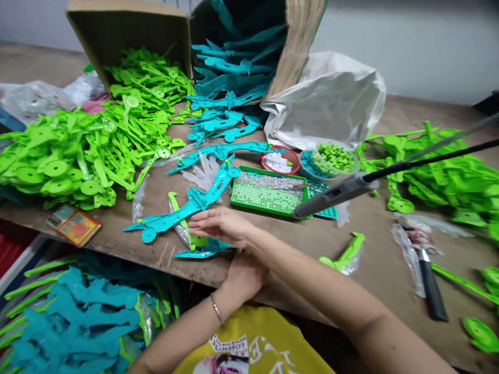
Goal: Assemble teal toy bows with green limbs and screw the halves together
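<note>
My right hand [220,226] is open, fingers stretched out to the left, beside a long blue plastic part [188,205] on the brown work surface. It crosses above my left hand [248,271], which is near the table's front edge; the left fingers are hidden beneath the right wrist. Under and beside the right fingers lie a green part [175,203], partly in clear film, and another blue part [202,248]. A second long blue part [227,150] lies further back. The green tray [270,192] of small metal pieces is right of the hands.
Green parts [68,155] are heaped at left, with more at right [449,185]. Behind stand boxes of green and blue parts. A grey suspended tool [335,195] hangs over the tray. A black-handled tool [433,287] lies at right. Finished-looking blue parts [78,318] fill a lower container.
</note>
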